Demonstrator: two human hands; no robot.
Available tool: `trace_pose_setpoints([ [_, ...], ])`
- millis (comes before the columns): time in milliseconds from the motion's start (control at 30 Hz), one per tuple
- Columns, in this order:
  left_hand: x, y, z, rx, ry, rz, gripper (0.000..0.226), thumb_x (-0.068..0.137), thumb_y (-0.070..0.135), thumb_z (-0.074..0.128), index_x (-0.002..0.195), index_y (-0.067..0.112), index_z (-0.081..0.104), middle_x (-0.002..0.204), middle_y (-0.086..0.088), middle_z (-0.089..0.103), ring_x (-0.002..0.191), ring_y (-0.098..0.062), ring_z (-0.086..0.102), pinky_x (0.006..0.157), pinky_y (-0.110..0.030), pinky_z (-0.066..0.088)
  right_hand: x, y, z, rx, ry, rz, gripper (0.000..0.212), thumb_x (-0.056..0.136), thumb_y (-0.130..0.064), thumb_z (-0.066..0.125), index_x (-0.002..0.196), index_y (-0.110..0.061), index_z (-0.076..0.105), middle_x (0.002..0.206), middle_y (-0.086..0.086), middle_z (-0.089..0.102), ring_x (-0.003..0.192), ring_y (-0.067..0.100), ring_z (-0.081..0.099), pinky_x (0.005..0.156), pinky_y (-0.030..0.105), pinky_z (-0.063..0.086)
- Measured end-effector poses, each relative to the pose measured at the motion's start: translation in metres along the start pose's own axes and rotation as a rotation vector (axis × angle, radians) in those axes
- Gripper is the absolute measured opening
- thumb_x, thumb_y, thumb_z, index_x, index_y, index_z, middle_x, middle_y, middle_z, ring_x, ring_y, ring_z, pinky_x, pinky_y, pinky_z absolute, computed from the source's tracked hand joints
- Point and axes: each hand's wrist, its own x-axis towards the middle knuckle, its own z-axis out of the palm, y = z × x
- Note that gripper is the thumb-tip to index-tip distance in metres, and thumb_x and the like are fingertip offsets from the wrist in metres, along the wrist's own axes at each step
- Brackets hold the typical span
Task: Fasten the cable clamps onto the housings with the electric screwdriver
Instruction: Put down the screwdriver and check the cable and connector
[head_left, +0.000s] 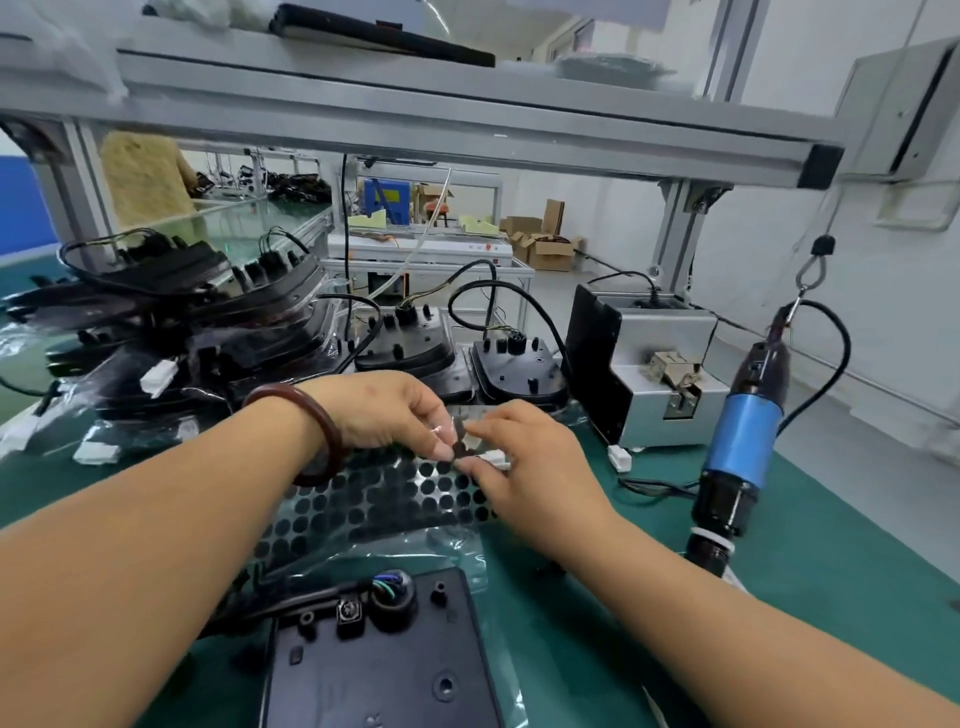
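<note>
My left hand (389, 410) and my right hand (524, 457) meet above a clear sheet of black round pads (384, 499). Between their fingertips they pinch one small black piece (460, 441), the cable clamp as far as I can tell. A black housing (379, 660) with a cable gland and coloured wires lies at the near edge, below my hands. The blue and black electric screwdriver (737, 441) hangs from a hook on the right, untouched.
A grey screw feeder box (649, 374) stands behind my right hand. Two more black housings (514, 369) with cables sit at the back, and a tall pile of bagged housings (171, 322) fills the left. White connectors lie on the green mat (831, 571).
</note>
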Motion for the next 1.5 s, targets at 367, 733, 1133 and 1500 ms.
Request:
trace_pose_setpoints([
  [367, -0.008, 0.004, 0.0, -0.253, 0.003, -0.003, 0.02, 0.087, 0.021, 0.058, 0.078, 0.004, 0.067, 0.073, -0.007, 0.062, 0.067, -0.017, 0.055, 0.076, -0.032, 0.043, 0.001, -0.007, 0.011, 0.119, 0.182, -0.013, 0.013, 0.079, -0.016, 0.078, 0.091, -0.012, 0.076, 0.082, 0.001, 0.068, 0.081, 0.017, 0.061, 0.075, 0.025, 0.049],
  [733, -0.003, 0.013, 0.002, -0.092, 0.106, -0.037, 0.025, 0.092, 0.016, 0.055, 0.071, 0.004, 0.064, 0.078, -0.018, 0.052, 0.075, -0.027, 0.041, 0.077, -0.038, 0.031, 0.005, -0.007, 0.014, 0.11, 0.096, 0.021, 0.006, 0.085, -0.01, 0.067, 0.087, -0.013, 0.063, 0.084, -0.009, 0.049, 0.081, 0.006, 0.043, 0.075, 0.007, 0.03],
  [1133, -0.001, 0.008, 0.0, -0.017, 0.078, -0.072, 0.025, 0.092, 0.024, 0.058, 0.077, 0.008, 0.069, 0.08, -0.013, 0.058, 0.078, -0.024, 0.048, 0.083, -0.04, 0.04, 0.006, -0.001, 0.011, 0.18, 0.056, 0.043, 0.01, 0.086, -0.019, 0.07, 0.093, -0.017, 0.064, 0.086, -0.014, 0.048, 0.074, -0.007, 0.046, 0.069, 0.005, 0.035],
  [1500, 0.0, 0.015, -0.002, 0.088, 0.088, -0.08, 0.034, 0.087, 0.03, 0.062, 0.074, -0.002, 0.065, 0.063, -0.002, 0.057, 0.064, -0.019, 0.045, 0.075, -0.039, 0.036, 0.007, -0.003, 0.011, 0.201, 0.048, 0.056, 0.008, 0.085, -0.013, 0.071, 0.081, -0.016, 0.065, 0.082, -0.009, 0.055, 0.073, 0.0, 0.049, 0.066, 0.01, 0.039],
])
